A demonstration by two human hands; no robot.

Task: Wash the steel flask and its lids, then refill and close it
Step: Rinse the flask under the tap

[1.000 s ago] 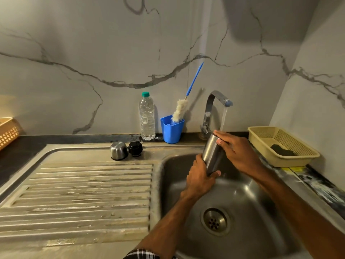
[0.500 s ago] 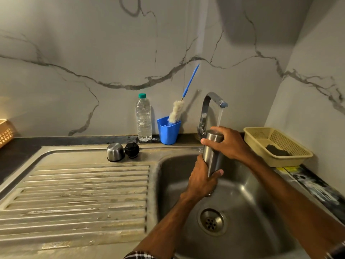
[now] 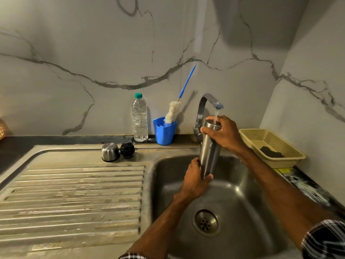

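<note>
Drain [image 3: 206, 222]: in the basin floor, nearest the viewer, uncovered so the water can run off.
Sink basin [image 3: 242, 193]: at the right end of the steel unit; the washing is done over it, likely to catch spill.
Left hand [image 3: 195, 181]: fingers wrapped round the flask's base, bearing its weight from below.
Steel flask [image 3: 210, 150]: held above the basin's back edge, nearly upright, open mouth under the spout.
Right hand [image 3: 225, 134]: fingers curled round the neck just below the rim, steadying the mouth under the stream.
Water stream [image 3: 216, 115]: falls from the tap [image 3: 204, 103] into the mouth; judged a rinse or fill.
Steel lid [image 3: 110, 152]: at the draining board's back edge, dome up, apart from the wet work.
Black lid [image 3: 127, 150]: just beside it on the right; neither is in hand.
Blue cup [image 3: 164, 131]: on the counter's back edge, holding the bottle brush [image 3: 173, 113] within reach.
Water bottle [image 3: 139, 121]: upright, left of the cup.
Yellow basket [image 3: 291, 146]: in the counter's right back corner, a dark pad [image 3: 271, 152] inside.
</note>
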